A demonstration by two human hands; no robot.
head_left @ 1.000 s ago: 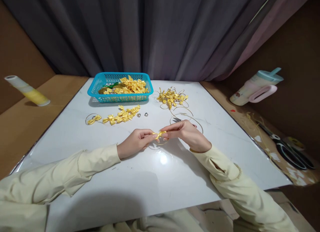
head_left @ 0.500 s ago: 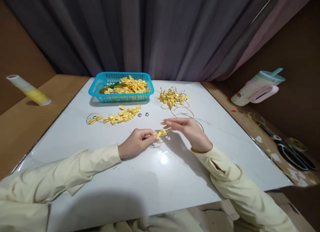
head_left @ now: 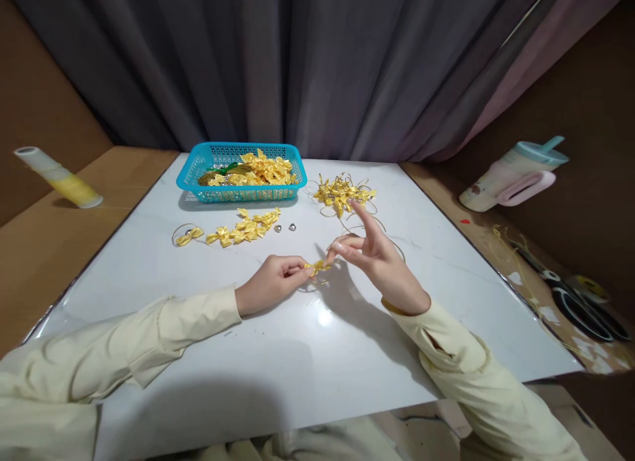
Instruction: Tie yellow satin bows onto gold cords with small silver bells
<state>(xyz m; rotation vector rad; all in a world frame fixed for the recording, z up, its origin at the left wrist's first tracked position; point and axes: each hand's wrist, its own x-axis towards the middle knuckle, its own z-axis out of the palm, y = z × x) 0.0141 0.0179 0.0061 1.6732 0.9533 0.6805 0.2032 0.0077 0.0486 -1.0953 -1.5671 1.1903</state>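
My left hand [head_left: 272, 284] pinches a small yellow ribbon bow [head_left: 320, 266] just above the white table, near its middle. A thin gold cord loops below the bow. My right hand [head_left: 380, 262] is at the bow's right side, index finger raised, with the thumb and other fingers bent together by the bow's end; what they hold, if anything, is too small to make out. Beyond my left hand lie loose yellow bows [head_left: 245, 228] and two small silver bells [head_left: 285, 228]. Farther left is a bow with a cord loop [head_left: 189, 235].
A blue basket [head_left: 238, 195] of bows stands at the back. Right of it lies a pile of corded bows [head_left: 342, 193]. A thread spool [head_left: 64, 180] is far left; a tumbler [head_left: 510, 176] and black scissors [head_left: 580, 310] are at the right.
My right hand has turned, its index finger now lifted away from the thumb, and its other fingers have come closer to the bow. My left hand has stayed in place.
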